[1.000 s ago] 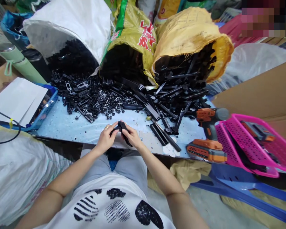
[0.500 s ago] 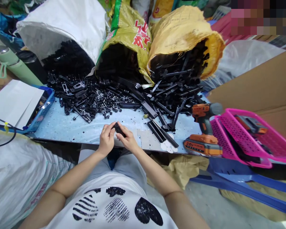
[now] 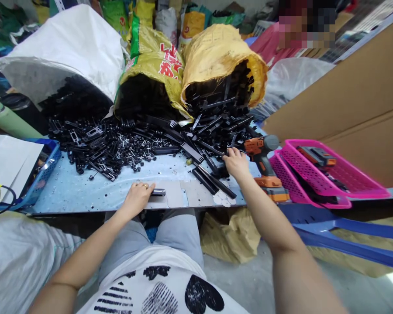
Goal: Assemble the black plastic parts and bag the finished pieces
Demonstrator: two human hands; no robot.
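My left hand (image 3: 138, 198) rests at the table's front edge, its fingers closed on a short dark part (image 3: 158, 192) that sticks out to the right. Farther right, my right hand (image 3: 237, 163) is closed at the edge of the pile of long black parts (image 3: 212, 126), beside the drill; its fingertips are at a long black piece, and what they grip is too small to tell. A pile of small black parts and pins (image 3: 127, 146) lies beyond my left hand. Two black strips (image 3: 205, 180) lie between my hands.
An orange drill (image 3: 263, 165) stands right of my right hand, next to pink baskets (image 3: 314, 174). White (image 3: 75, 39), green-yellow (image 3: 147, 69) and orange (image 3: 216, 52) sacks spill parts at the back. A blue basket (image 3: 49, 168) with papers is at left.
My hands have parted: the right has reached right and forward to the long parts, while the left stays near the front edge with the dark part. The view has shifted to the right.
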